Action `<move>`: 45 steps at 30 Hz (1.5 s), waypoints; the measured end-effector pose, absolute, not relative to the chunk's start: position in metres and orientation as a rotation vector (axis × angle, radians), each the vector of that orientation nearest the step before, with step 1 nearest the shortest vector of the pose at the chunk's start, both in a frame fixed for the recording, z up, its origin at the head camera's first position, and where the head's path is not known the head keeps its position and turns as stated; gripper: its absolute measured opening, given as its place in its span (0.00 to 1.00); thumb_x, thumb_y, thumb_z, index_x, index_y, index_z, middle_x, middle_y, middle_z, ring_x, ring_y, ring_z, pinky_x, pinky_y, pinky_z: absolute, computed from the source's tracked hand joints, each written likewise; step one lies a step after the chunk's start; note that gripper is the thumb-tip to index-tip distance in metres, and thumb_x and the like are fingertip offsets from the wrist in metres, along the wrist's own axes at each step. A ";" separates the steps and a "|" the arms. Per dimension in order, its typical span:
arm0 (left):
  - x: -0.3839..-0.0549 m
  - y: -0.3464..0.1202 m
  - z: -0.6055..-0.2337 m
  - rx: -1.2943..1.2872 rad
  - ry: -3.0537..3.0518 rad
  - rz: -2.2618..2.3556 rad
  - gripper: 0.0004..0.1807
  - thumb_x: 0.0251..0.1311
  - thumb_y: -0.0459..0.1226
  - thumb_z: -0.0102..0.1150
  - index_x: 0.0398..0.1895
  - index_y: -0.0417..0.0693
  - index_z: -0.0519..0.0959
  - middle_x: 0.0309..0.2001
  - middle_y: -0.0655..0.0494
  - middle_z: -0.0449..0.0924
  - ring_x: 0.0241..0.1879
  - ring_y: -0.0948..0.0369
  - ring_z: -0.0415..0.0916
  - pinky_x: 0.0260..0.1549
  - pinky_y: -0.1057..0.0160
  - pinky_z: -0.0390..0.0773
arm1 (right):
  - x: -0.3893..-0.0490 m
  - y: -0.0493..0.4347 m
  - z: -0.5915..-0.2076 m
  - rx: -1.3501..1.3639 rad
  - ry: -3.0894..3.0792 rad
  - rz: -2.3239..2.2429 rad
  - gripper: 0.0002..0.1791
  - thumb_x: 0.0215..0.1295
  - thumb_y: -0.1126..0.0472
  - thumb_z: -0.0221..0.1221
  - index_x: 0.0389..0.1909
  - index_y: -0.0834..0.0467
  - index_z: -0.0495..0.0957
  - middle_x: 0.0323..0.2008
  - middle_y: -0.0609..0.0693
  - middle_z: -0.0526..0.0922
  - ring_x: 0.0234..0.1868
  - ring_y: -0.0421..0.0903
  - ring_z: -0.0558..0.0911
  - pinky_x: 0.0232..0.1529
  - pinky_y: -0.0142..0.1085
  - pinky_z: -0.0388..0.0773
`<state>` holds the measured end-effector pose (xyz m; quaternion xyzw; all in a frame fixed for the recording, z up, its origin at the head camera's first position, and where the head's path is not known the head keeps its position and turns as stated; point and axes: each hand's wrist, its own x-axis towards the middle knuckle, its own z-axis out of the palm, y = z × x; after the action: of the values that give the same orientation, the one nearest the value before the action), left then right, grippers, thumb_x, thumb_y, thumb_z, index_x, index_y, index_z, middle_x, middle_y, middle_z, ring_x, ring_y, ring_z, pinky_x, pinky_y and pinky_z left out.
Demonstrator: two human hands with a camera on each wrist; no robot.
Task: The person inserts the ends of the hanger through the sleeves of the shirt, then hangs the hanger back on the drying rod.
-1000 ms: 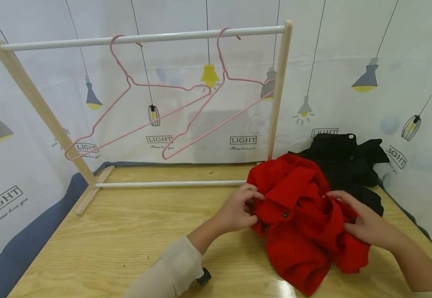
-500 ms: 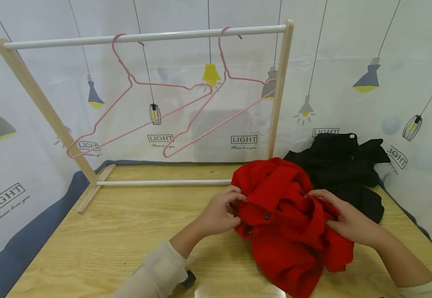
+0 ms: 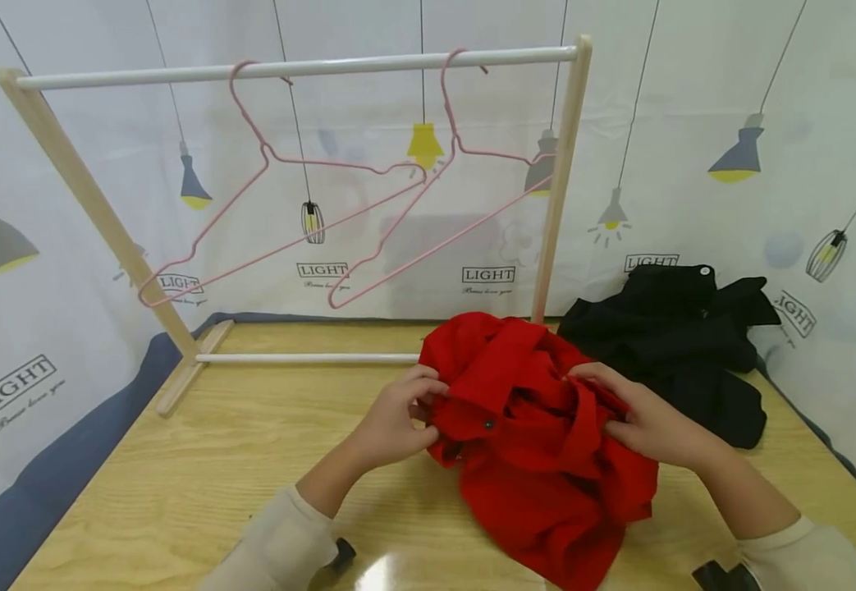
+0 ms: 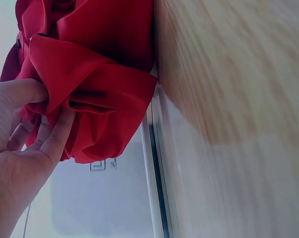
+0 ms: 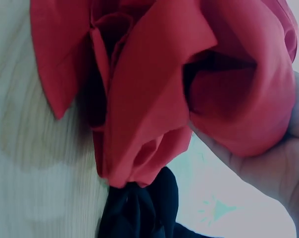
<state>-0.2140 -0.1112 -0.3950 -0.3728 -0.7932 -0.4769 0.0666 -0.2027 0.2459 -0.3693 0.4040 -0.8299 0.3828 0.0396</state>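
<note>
A crumpled red shirt (image 3: 531, 443) with a dark button lies bunched on the table in the head view. At its left side my left hand (image 3: 394, 419) pinches the cloth between thumb and fingers; the left wrist view shows the thumb and fingers of the left hand (image 4: 28, 134) on a fold. My right hand (image 3: 649, 414) grips the shirt's right side. In the right wrist view, loose folds of the shirt (image 5: 149, 99) hide most of the fingertips.
Behind the shirt stands a rack with a white rail (image 3: 361, 66) and wooden posts. Two pink hangers (image 3: 209, 234) hang from it. A heap of black clothing (image 3: 664, 336) lies at the back right of the wooden table (image 3: 265, 443), before a printed curtain.
Both hands have moved left across the table, carrying the red shirt with them. More of the black clothing now shows. The view has shifted slightly.
</note>
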 end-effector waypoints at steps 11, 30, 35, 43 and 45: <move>-0.212 -0.135 -0.390 -1.056 -2.402 -1.337 0.21 0.45 0.17 0.59 0.45 0.33 0.77 0.48 0.48 0.71 0.36 0.56 0.74 0.30 0.66 0.82 | -0.221 0.216 -0.369 1.252 -2.504 1.071 0.37 0.50 0.86 0.54 0.61 0.57 0.66 0.51 0.50 0.76 0.46 0.42 0.74 0.49 0.31 0.75; -0.218 -0.173 -0.373 -0.889 -2.369 -1.205 0.20 0.44 0.17 0.61 0.44 0.33 0.78 0.47 0.46 0.73 0.36 0.56 0.72 0.31 0.63 0.82 | -0.265 0.187 -0.340 1.208 -2.381 0.778 0.28 0.56 0.80 0.60 0.58 0.61 0.70 0.53 0.58 0.78 0.51 0.55 0.79 0.52 0.53 0.76; -0.220 -0.178 -0.374 -0.864 -2.445 -1.154 0.20 0.44 0.18 0.63 0.45 0.32 0.78 0.49 0.45 0.73 0.36 0.56 0.72 0.31 0.65 0.82 | -0.270 0.194 -0.346 1.136 -2.396 0.626 0.26 0.56 0.76 0.63 0.56 0.60 0.73 0.50 0.58 0.80 0.52 0.57 0.78 0.53 0.54 0.75; -0.232 -0.182 -0.387 -0.887 -2.620 -0.969 0.20 0.43 0.23 0.66 0.45 0.35 0.80 0.48 0.47 0.75 0.37 0.56 0.75 0.33 0.63 0.79 | -0.276 0.207 -0.364 1.144 -2.461 0.552 0.25 0.53 0.78 0.64 0.52 0.58 0.77 0.50 0.57 0.78 0.52 0.56 0.77 0.49 0.52 0.78; -0.234 -0.182 -0.389 -0.920 -2.666 -0.903 0.20 0.43 0.25 0.67 0.44 0.35 0.80 0.48 0.48 0.75 0.39 0.55 0.76 0.38 0.61 0.79 | -0.276 0.210 -0.367 1.167 -2.482 0.523 0.26 0.52 0.78 0.65 0.53 0.57 0.77 0.52 0.58 0.77 0.54 0.57 0.76 0.50 0.53 0.78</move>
<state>-0.2340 -0.1821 -0.3885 -0.3095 -0.8966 -0.3037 0.0901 -0.2757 0.2100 -0.3671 0.4116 -0.8755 0.1843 0.1737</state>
